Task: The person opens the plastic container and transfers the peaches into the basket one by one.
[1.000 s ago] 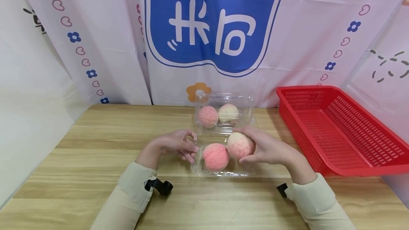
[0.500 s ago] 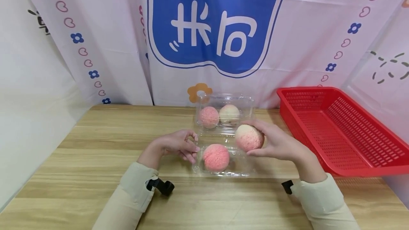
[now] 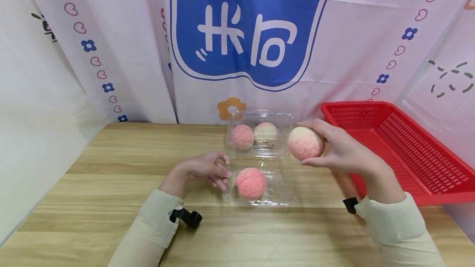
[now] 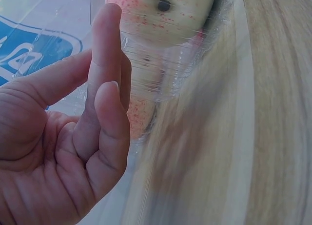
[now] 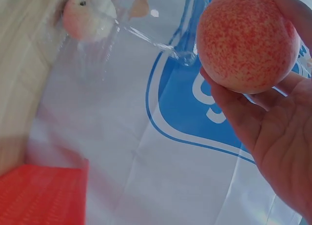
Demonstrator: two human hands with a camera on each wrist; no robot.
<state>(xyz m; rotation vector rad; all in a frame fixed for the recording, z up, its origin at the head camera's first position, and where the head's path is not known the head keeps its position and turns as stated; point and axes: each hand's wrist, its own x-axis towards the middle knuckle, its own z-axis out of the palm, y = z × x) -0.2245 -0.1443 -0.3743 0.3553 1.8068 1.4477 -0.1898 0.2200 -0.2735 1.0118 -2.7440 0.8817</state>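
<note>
In the head view, my right hand point(image 3: 343, 147) holds a pink and cream peach point(image 3: 306, 143) between thumb and fingers, raised above the table. The right wrist view shows the same peach point(image 5: 247, 42) against the palm. A clear plastic container point(image 3: 275, 186) lies at mid-table with a pink peach point(image 3: 251, 183) in its left half. My left hand point(image 3: 208, 168) pinches the container's left edge; its thumb tip is hidden in the left wrist view. Behind, another pink peach point(image 3: 242, 137) and a cream peach point(image 3: 266, 134) sit within clear plastic; whether it is a separate box I cannot tell.
A red slotted basket point(image 3: 393, 168) stands on the right, partly behind my right forearm. The wooden table point(image 3: 130, 147) ends at a printed white curtain point(image 3: 200, 102) at the back. A black wrist mount point(image 3: 189, 217) sticks out beside my left cuff.
My right hand has lifted the pink and cream peach out of the container's right half and carried it up and to the right. My left hand has stayed at the left edge.
</note>
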